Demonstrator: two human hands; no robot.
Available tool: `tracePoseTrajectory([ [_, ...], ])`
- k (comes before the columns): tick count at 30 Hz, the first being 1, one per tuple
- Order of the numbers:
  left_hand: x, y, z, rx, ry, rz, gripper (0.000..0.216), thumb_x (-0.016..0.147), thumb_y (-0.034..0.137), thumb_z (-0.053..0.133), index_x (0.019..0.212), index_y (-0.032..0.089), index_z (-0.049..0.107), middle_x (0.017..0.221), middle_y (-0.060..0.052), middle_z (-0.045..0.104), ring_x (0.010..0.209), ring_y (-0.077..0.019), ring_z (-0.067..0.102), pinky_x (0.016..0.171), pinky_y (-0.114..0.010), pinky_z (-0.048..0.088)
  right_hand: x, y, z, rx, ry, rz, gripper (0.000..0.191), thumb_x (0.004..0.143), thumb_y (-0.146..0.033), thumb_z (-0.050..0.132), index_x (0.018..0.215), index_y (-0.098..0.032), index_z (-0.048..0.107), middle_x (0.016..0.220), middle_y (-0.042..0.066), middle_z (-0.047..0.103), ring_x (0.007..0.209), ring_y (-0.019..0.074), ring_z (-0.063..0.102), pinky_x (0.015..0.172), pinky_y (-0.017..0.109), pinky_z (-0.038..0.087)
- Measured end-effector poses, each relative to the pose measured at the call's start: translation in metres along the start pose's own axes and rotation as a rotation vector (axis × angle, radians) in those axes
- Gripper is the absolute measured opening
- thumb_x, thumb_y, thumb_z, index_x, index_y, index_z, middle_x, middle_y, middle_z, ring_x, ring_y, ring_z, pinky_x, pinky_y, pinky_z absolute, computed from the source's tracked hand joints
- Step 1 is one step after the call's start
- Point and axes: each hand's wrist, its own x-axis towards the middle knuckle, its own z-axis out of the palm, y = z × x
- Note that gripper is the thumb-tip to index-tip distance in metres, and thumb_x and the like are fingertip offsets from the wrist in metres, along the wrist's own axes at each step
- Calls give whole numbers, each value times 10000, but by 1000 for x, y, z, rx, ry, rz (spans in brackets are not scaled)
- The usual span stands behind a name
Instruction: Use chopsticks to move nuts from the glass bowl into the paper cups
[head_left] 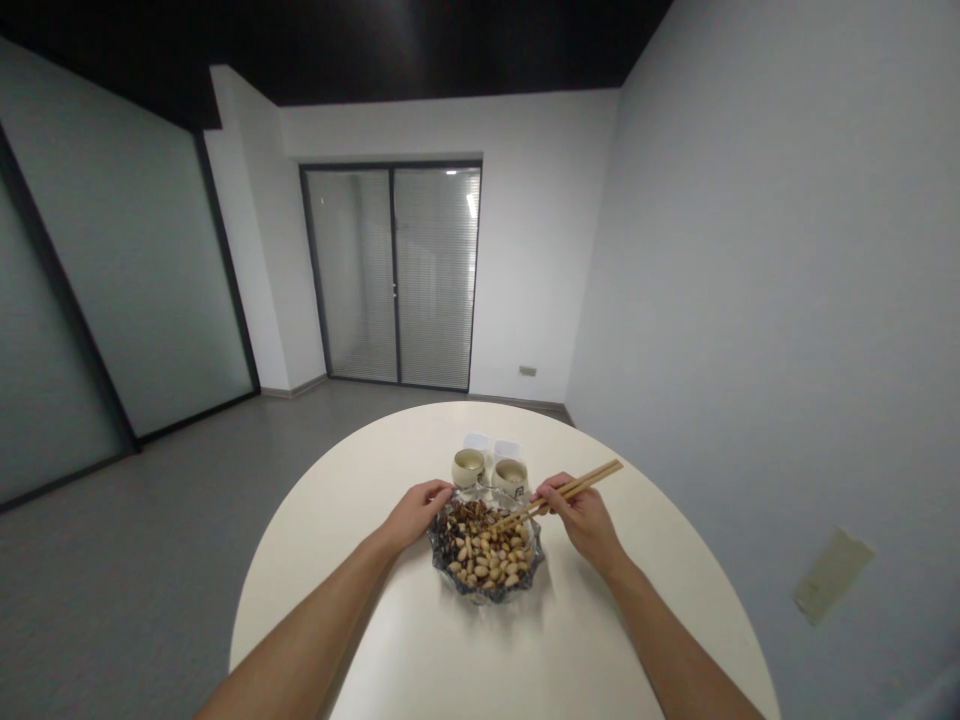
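Note:
A scalloped clear glass bowl (484, 597) stands on the white round table (442, 670). It holds pale pistachios (484, 568) at the front and right, with smaller dark brown seeds or nuts behind and to the left. My left hand (417, 512) grips the bowl's left rim, fingertips at its back left. In my right hand (583, 515) is a pair of wooden chopsticks (596, 478), slanting down to the left. Their tips reach in among the nuts; whether they pinch one, I cannot make out.
Just behind the bowl sit two small cream cups, a left cup (469, 467) and a right cup (511, 477) with a dark mark. Two whitish flat pieces (476, 441) lie beyond them. A wall (750, 300) rises to the right, and glass doors (394, 275) stand across the room.

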Motion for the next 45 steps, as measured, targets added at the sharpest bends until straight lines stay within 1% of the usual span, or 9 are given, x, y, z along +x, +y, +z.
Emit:
tracePoseTrajectory([
  [5, -1, 3, -1, -8, -3, 0, 375, 899, 468, 520, 968, 162, 725, 975, -70, 756, 930, -247, 661, 853, -323, 484, 0, 2, 1, 37, -17, 8, 305, 846, -510, 643, 779, -214, 668, 729, 48, 739, 660, 213, 678, 611, 311, 546],
  [9, -1, 3, -1, 8, -5, 1, 378, 902, 467, 517, 969, 159, 725, 977, -71, 754, 931, -244, 659, 856, -318, 478, 1, 3, 2, 20, -21, 13, 306, 849, -510, 638, 789, -212, 670, 735, 47, 740, 661, 207, 676, 608, 304, 547],
  [14, 0, 1, 0, 22, -5, 3, 391, 907, 469, 504, 974, 152, 722, 969, -71, 751, 932, -244, 655, 850, -319, 475, 0, 0, 3, 11, -52, 28, 316, 837, -521, 646, 809, -209, 682, 755, 49, 738, 700, 217, 699, 626, 310, 572],
  [17, 0, 0, -1, 19, -7, 4, 388, 906, 469, 504, 974, 157, 724, 972, -67, 753, 931, -241, 654, 849, -315, 475, -1, -2, 4, 33, -44, 30, 313, 825, -525, 659, 832, -213, 689, 767, 49, 741, 711, 223, 709, 631, 316, 583],
  [22, 0, 0, -1, 9, -2, 0, 385, 894, 474, 520, 966, 157, 726, 974, -68, 756, 927, -240, 655, 855, -315, 475, -1, 1, 2, 48, -1, 30, 316, 819, -521, 673, 870, -211, 696, 753, 51, 742, 695, 227, 712, 621, 321, 589],
  [28, -1, 0, -2, -2, -2, 6, 387, 896, 475, 519, 964, 156, 727, 978, -70, 756, 932, -240, 654, 857, -315, 475, 1, 3, -1, 48, 56, -18, 315, 816, -513, 687, 867, -203, 709, 757, 55, 740, 688, 220, 710, 606, 312, 589],
  [34, -1, 2, -2, 9, -5, 4, 377, 902, 465, 513, 967, 160, 724, 975, -69, 754, 935, -245, 657, 857, -324, 478, 2, 1, -5, 23, 126, -83, 295, 835, -493, 677, 862, -202, 714, 771, 62, 746, 707, 216, 701, 652, 331, 593],
  [40, -1, 1, -1, 9, -1, -2, 373, 902, 467, 514, 969, 166, 724, 985, -68, 754, 942, -248, 657, 867, -332, 477, 3, 4, -7, 0, 234, -114, 291, 815, -492, 701, 843, -202, 715, 787, 63, 739, 725, 220, 693, 660, 344, 583],
  [45, -1, 2, -1, 6, -5, -4, 378, 905, 467, 512, 980, 162, 722, 986, -71, 752, 944, -248, 658, 865, -332, 477, 4, 7, -10, -45, 288, -109, 307, 831, -514, 677, 857, -211, 721, 833, 74, 752, 799, 241, 695, 720, 370, 562],
])
